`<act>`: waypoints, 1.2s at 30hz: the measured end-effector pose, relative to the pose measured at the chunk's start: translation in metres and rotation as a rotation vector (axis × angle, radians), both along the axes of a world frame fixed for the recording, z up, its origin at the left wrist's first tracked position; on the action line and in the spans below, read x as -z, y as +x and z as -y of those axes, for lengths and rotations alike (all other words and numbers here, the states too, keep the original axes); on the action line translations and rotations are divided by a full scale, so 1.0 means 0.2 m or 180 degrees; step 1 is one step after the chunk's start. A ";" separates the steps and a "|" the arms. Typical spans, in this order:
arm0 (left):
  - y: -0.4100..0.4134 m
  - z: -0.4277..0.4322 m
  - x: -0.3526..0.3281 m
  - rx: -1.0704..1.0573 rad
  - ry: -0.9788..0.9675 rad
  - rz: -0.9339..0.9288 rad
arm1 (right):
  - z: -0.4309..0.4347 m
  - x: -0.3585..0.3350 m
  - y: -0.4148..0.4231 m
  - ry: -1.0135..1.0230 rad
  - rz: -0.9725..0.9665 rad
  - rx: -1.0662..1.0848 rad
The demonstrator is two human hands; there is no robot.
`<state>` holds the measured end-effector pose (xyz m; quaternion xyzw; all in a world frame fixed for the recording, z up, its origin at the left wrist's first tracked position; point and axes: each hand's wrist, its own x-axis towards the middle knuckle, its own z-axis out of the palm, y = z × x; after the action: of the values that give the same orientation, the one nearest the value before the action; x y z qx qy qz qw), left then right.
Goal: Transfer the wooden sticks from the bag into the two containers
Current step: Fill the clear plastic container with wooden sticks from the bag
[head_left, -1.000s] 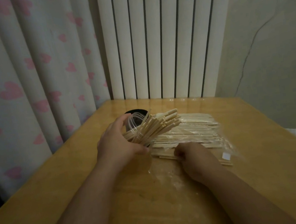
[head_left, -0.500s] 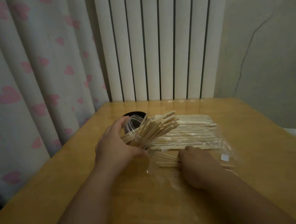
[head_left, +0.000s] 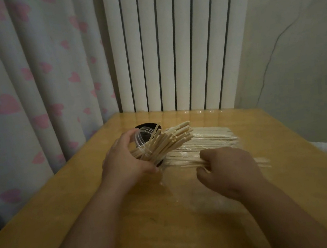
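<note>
In the middle of the frame, the left grip (head_left: 126, 163) is wrapped round a clear container (head_left: 141, 137). The fingers reach over its far side and the thumb lies along the near side, so it is held tipped with its mouth toward the right. That tilt looks chosen so that sticks can be slid in lengthwise from the pile instead of dropped from above. A bundle of sticks (head_left: 171, 141) already sits in it, the ends fanning past the rim toward the upper right.

To the right and a little lower, the right grip (head_left: 226, 167) is curled, knuckles up, over the near edge of the wooden sticks (head_left: 209, 141). Its fingertips are closed on a few of them, though how many cannot be told. It is probably gathering the next handful.

Those sticks lie flat and side by side in a wide layer with the clear bag (head_left: 190, 198), which is spread on the desk (head_left: 84, 199). Many are left, so the transfer seems only partway done.

Just behind the clear container stands a dark round container (head_left: 138, 127). Little more than its rim shows, and its contents cannot be told.

Beyond the desk, a heart-print curtain (head_left: 26, 91) fills the upper left of the frame and a white radiator (head_left: 168, 48) the upper centre.
</note>
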<state>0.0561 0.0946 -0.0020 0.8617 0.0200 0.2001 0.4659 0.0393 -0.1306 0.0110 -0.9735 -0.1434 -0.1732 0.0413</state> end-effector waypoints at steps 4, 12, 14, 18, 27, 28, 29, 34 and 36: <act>0.00 0.00 0.00 0.0043 0.0008 0.0002 | 0.03 0.01 0.01 0.0470 0.0920 -0.0386; -0.01 0.00 -0.01 0.0155 0.0084 -0.0065 | 0.01 0.06 0.06 0.0863 0.2324 -0.0344; -0.01 0.00 -0.02 0.0158 0.0092 -0.0077 | -0.01 0.04 0.05 0.1076 0.2368 -0.0300; -0.02 0.00 -0.02 0.0201 0.0136 -0.0087 | -0.02 0.06 0.05 0.1776 0.2161 -0.0521; -0.02 0.00 -0.03 0.0440 0.0428 -0.0170 | -0.05 0.02 0.01 0.3823 0.1709 -0.0672; -0.02 0.00 -0.03 0.0449 0.0472 -0.0172 | -0.06 0.01 -0.01 0.4114 0.1513 -0.0658; -0.02 0.00 -0.04 0.0454 0.0502 -0.0174 | -0.07 0.00 -0.03 0.4317 0.1365 -0.0675; -0.03 0.00 -0.03 0.0521 0.0601 -0.0186 | -0.10 -0.01 -0.03 0.4359 0.1017 -0.0612; -0.03 0.00 -0.03 0.0552 0.0612 -0.0182 | -0.10 -0.01 -0.02 0.4320 0.0849 -0.0544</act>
<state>0.0509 0.0947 0.0040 0.9062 -0.0605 0.1354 0.3960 0.0347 -0.1113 0.0139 -0.6882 -0.0834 -0.3387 0.6361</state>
